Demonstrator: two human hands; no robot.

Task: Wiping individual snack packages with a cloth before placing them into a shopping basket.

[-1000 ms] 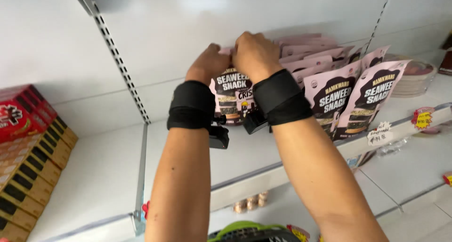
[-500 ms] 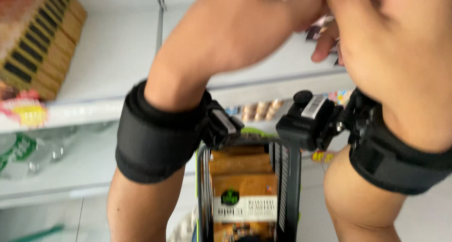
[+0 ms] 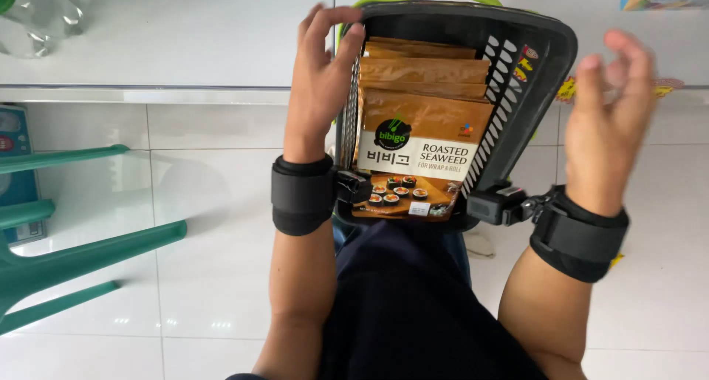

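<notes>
A black plastic shopping basket (image 3: 543, 70) with slotted walls and a green handle sits close in front of the person, over the lap, above a white tiled floor (image 3: 185, 276). Standing on edge inside it, one behind another, are several flat brown-and-orange foil packets of dried seaweed sheets (image 3: 421, 140), the nearest one showing a picture of sliced rolls along its lower edge.

The left hand (image 3: 317, 84) rests at the basket's left rim, fingers spread and slightly curled, thumb just beside the top corner of the packets; it grips nothing that can be seen. The right hand (image 3: 605, 121) hangs in the air to the right of the basket, well apart from it, open wide with the palm turned inward and the fingers loosely bent, empty. Both wrists wear thick black bands with small devices clipped on; the forearms rise from the near edge, elbows low.

The packets look light, thin and somewhat stiff, with slick foil skins and brittle contents that would crack if bent. A pinch along the top edge or flat across both faces seems the safest hold.

A green plastic chair (image 3: 66, 232) stands at left, and a white shelf (image 3: 162, 48) runs along the far side.
</notes>
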